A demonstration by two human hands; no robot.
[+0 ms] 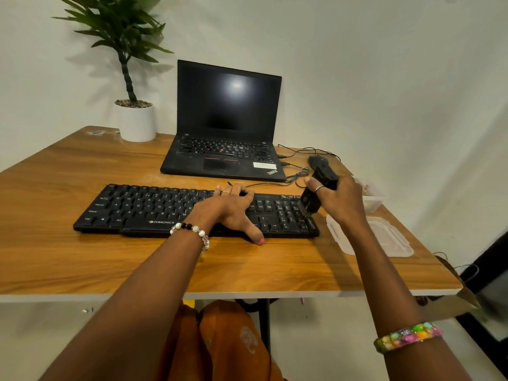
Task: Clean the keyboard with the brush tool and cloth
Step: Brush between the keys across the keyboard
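One black Zebronics keyboard (154, 210), full size with white letters on the keys, lying flat across the middle of the wooden tabletop (68, 257). Left hand (233, 213) resting palm-down on its right-middle part, fingers spread loosely, thumb over the front edge and touching the wood. Right hand (341, 202) closed around one black brush tool (316, 192), held tilted, bristles down on the number pad keys at the right end. Behind the keyboard, one open black ThinkPad laptop (228, 119) with dark screen. One black mouse (319, 160) near the brush. One potted plant (132, 105) in a white pot at the far left corner. Two clear plastic containers (390, 237) at the right edge. No cloth in sight.
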